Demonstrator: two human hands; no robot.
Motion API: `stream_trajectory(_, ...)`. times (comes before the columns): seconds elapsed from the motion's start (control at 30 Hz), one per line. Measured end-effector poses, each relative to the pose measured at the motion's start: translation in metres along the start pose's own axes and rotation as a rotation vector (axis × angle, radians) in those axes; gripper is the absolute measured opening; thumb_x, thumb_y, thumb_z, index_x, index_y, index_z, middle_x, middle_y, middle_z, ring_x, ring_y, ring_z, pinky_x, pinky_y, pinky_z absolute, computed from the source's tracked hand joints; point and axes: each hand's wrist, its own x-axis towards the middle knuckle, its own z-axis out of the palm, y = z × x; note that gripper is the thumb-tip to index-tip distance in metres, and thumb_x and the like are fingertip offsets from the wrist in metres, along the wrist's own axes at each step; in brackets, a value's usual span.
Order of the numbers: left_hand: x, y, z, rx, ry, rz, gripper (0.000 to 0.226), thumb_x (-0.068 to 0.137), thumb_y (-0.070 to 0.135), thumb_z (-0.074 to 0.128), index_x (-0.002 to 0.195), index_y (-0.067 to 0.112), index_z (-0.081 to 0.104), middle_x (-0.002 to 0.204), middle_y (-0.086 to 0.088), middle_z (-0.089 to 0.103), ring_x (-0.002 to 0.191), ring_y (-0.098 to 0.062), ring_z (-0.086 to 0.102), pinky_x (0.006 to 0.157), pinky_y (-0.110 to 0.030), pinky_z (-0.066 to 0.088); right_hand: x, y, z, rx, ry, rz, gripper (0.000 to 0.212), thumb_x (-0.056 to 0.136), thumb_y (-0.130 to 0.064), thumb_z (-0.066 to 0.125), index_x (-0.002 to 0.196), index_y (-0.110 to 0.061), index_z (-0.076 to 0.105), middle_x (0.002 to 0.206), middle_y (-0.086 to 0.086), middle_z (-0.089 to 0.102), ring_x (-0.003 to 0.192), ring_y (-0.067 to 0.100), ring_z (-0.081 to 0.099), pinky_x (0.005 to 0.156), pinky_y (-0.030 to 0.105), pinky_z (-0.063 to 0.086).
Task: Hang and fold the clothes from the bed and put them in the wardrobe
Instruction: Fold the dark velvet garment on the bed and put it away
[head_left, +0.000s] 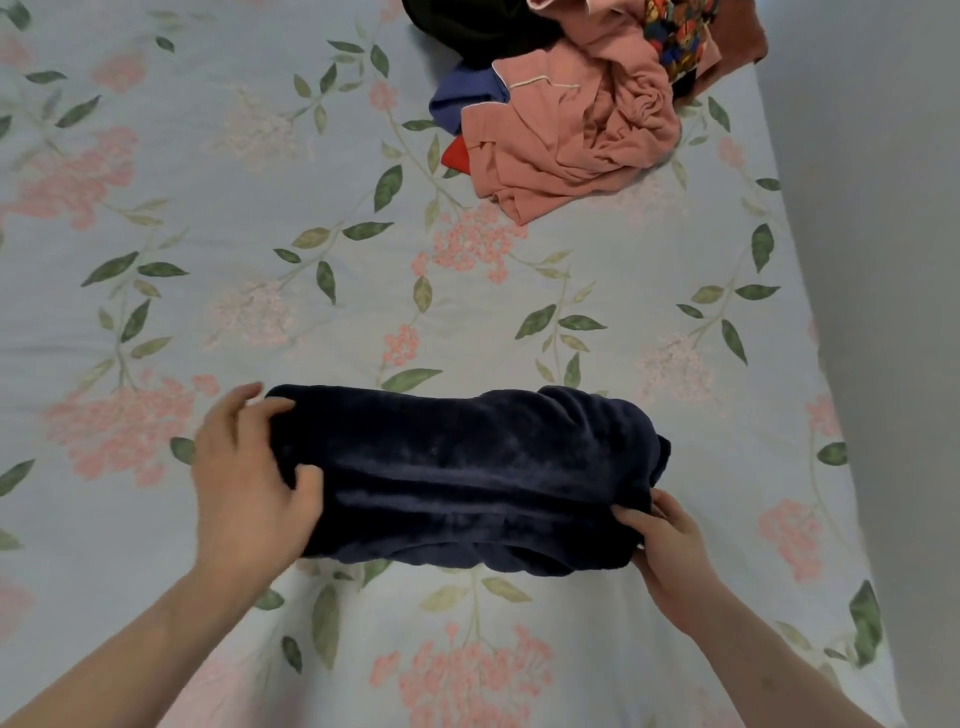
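Navy fleece garment (467, 478): lies near edge of the bed (260, 234), folded into a thick oblong bundle, long axis running left to right. Looks close to its final fold, though which garment it is cannot be told from this angle.

Your left hand (244, 467) grips the bundle's left end, thumb on top, fingers curled round the edge. Your right hand (670, 551) pinches the near right corner, fingers tucked into the fabric. Both hands on it, so you appear to be either tightening the fold or about to lift it.

Still to do: heap at the far end of the bed, well apart from the bundle. Visible in it are a pink garment with pale piping (571, 130), a blue piece (462, 101), a red scrap (457, 156), something black (467, 26), a multicoloured print (675, 36) and a rust-brown piece (743, 36). All unfolded.

Wardrobe not in view; nothing shows what has gone in. Judgement: early to middle of the job.
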Motion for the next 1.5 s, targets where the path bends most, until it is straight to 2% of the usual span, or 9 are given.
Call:
stream_trajectory(0.1, -0.03, 0.045, 0.018, 0.062, -0.323, 0.5, 0.055, 0.074, 0.033, 0.062, 0.129, 0.027, 0.058, 0.138, 0.007, 0.05, 0.131, -0.02, 0.047, 0.111, -0.038, 0.032, -0.006, 0.0, 0.01, -0.311, 0.125, -0.216, 0.021, 0.094, -0.014, 0.075, 0.108, -0.028, 0.067, 0.119, -0.012, 0.067, 0.106, 0.009, 0.069, 0.088, 0.035, 0.054)
stream_trajectory(0.23, -0.04, 0.062, 0.048, 0.32, -0.573, 0.546, 0.054, 0.086, 0.042, 0.066, 0.136, 0.029, 0.05, 0.128, 0.01, 0.05, 0.115, -0.017, 0.048, 0.099, -0.033, 0.041, -0.019, -0.012, 0.019, -0.414, 0.202, -0.392, 0.013, 0.094, -0.036, 0.075, 0.101, -0.026, 0.07, 0.122, -0.022, 0.047, 0.098, -0.02, 0.057, 0.081, 0.014, 0.046)
stream_trajectory(0.43, -0.039, 0.061, 0.05, 0.076, -0.394, 0.746, 0.024, 0.07, 0.011, 0.053, 0.09, 0.026, 0.052, 0.081, 0.014, 0.04, 0.074, -0.013, 0.038, 0.08, -0.029, 0.037, -0.025, -0.015, -0.001, 0.076, 0.01, -0.175, 0.014, 0.096, -0.013, 0.068, 0.103, -0.012, 0.08, 0.114, 0.008, 0.078, 0.104, 0.026, 0.075, 0.089, 0.042, 0.059)
stream_trajectory(0.6, -0.05, 0.061, 0.06, 0.378, -0.803, 0.66, 0.039, 0.082, 0.057, 0.057, 0.113, 0.033, 0.06, 0.103, 0.015, 0.051, 0.1, -0.012, 0.047, 0.088, -0.027, 0.037, -0.023, 0.02, -0.003, -0.237, 0.141, -0.099, 0.017, 0.097, -0.025, 0.072, 0.1, -0.008, 0.071, 0.1, 0.008, 0.078, 0.099, 0.031, 0.073, 0.088, 0.045, 0.057)
stream_trajectory(0.73, -0.059, 0.082, 0.069, 0.252, -0.607, 0.51, 0.046, 0.082, 0.076, 0.045, 0.083, 0.034, 0.062, 0.081, 0.017, 0.05, 0.079, -0.007, 0.053, 0.076, -0.027, 0.037, -0.021, 0.018, 0.014, -0.375, 0.217, -0.187, 0.022, 0.095, -0.022, 0.075, 0.105, -0.029, 0.056, 0.109, 0.005, 0.07, 0.098, 0.022, 0.071, 0.071, 0.03, 0.055)
stream_trajectory(0.8, -0.06, 0.1, 0.079, 0.15, -0.445, 0.603, 0.029, 0.083, 0.057, 0.059, 0.096, 0.031, 0.063, 0.096, 0.015, 0.055, 0.087, -0.011, 0.059, 0.077, -0.027, 0.042, -0.025, 0.015, 0.017, -0.37, 0.206, -0.262, 0.046, 0.094, -0.014, 0.075, 0.125, -0.033, 0.046, 0.127, 0.002, 0.061, 0.109, 0.017, 0.068, 0.08, 0.031, 0.058)
stream_trajectory(0.97, -0.055, 0.127, 0.115, 0.34, -0.502, 0.793, 0.098, 0.081, 0.039, 0.07, 0.163, 0.025, 0.018, 0.171, -0.009, 0.01, 0.156, -0.036, 0.011, 0.124, -0.057, 0.015, -0.023, 0.003, 0.019, -0.359, 0.119, -0.284, 0.055, 0.093, 0.002, 0.064, 0.134, -0.034, 0.055, 0.126, -0.008, 0.07, 0.1, -0.004, 0.07, 0.081, 0.023, 0.056)
stream_trajectory(1.3, -0.06, 0.101, 0.143, 0.408, -0.525, 0.911, 0.102, 0.081, 0.046, 0.062, 0.166, 0.026, 0.01, 0.173, -0.008, -0.007, 0.157, -0.042, -0.01, 0.122, -0.07, 0.006, -0.008, -0.027, 0.02, -0.298, -0.031, 0.043, 0.041, 0.086, 0.001, 0.055, 0.112, -0.02, 0.078, 0.1, 0.001, 0.081, 0.101, 0.022, 0.073, 0.075, 0.032, 0.057)
stream_trajectory(1.5, -0.06, 0.124, 0.158, 0.413, -0.71, 0.804, 0.098, 0.091, 0.044, 0.06, 0.165, 0.029, -0.002, 0.169, -0.001, -0.028, 0.15, -0.035, -0.037, 0.12, -0.065, -0.016, -0.008, -0.036, 0.03, -0.14, 0.184, -0.213, 0.066, 0.092, -0.041, 0.069, 0.147, -0.043, 0.033, 0.147, -0.006, 0.048, 0.13, 0.013, 0.054, 0.102, 0.038, 0.049)
